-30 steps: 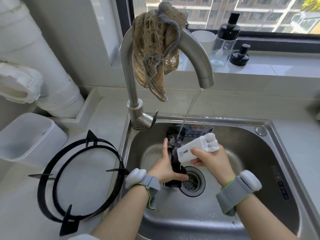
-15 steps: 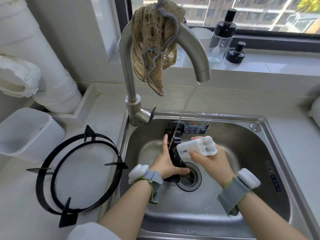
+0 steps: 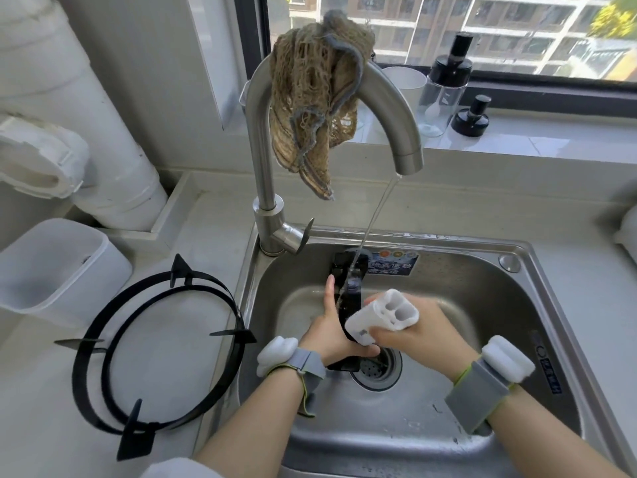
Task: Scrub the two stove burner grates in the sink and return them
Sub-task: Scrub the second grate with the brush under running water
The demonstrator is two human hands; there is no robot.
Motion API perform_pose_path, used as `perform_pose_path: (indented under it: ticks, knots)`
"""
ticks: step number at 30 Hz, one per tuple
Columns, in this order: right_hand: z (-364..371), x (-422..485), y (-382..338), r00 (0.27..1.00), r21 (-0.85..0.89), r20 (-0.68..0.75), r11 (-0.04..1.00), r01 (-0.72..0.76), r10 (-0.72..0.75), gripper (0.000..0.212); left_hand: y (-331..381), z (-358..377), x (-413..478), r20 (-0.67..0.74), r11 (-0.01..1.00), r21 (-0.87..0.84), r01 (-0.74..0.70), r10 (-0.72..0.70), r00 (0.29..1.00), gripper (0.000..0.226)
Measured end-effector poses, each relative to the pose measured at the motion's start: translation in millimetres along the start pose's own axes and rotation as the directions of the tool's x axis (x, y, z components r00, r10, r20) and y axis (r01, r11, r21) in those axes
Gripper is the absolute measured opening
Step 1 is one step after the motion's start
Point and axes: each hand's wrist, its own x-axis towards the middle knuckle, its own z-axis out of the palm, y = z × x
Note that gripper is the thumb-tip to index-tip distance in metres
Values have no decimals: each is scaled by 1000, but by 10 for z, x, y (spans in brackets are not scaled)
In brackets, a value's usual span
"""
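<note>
Head view.

Edges and room: the steel sink [image 3: 537, 277] fills the middle and right of the frame. The counter grate [image 3: 86, 374], a black double ring with prongs, lies flat on the counter to its left. One prong tip reaches the sink's left rim. A white bin [image 3: 51, 267] stands just beyond the ring at the far left, with a strip of counter between them. Bare wet basin floor shows between the two forearms, on the near side of the drain [image 3: 375, 372]. The faucet [image 3: 262, 139] arches over the basin with a brown net cloth [image 3: 310, 98] draped over its bend. A thin water stream [image 3: 377, 215] falls from the spout onto the sink grate [image 3: 348, 270].

Writing: a blue sticker [image 3: 393, 263] on the rear basin wall carries printed characters, too blurred to read. A dark label [image 3: 548, 370] on the right wall is likewise illegible.

Hands: the sink grate stands on edge in the basin, its lower end beside the drain. The left hand [image 3: 331, 334] holds it, fingers straight up along its left side and thumb wrapped across its lower part. The right hand [image 3: 417, 334] has its fingers curled round a white scrubbing tool [image 3: 379, 315], clamped on it. The tool's lower end is against the sink grate. Each wrist wears a grey band with a white unit.
</note>
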Motion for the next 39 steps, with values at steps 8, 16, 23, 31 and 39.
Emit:
perform_pose_path:
  ticks: [8,16,23,31,39]
  knots:
    - [-60,365,-37,978,122,-208,993,7,19,28,0,11,-135,-63,1000,-18,6,-7,998,142]
    - [-25,386,171,950,412,-265,910,-43,166,28,-83,100,-356,-53,1000,-4,6,-6,999,133]
    - [222,505,245,865,571,-370,817,-76,339,30,-55,52,-315,-58,1000,-10,15,-16,998,131]
    - [391,421,303,784,537,-505,842,-42,361,22,-55,80,-312,-61,1000,21,13,-11,998,133]
    - [180,430,287,905,321,-374,944,-79,202,28,-41,102,-312,-61,1000,31,2,0,998,134]
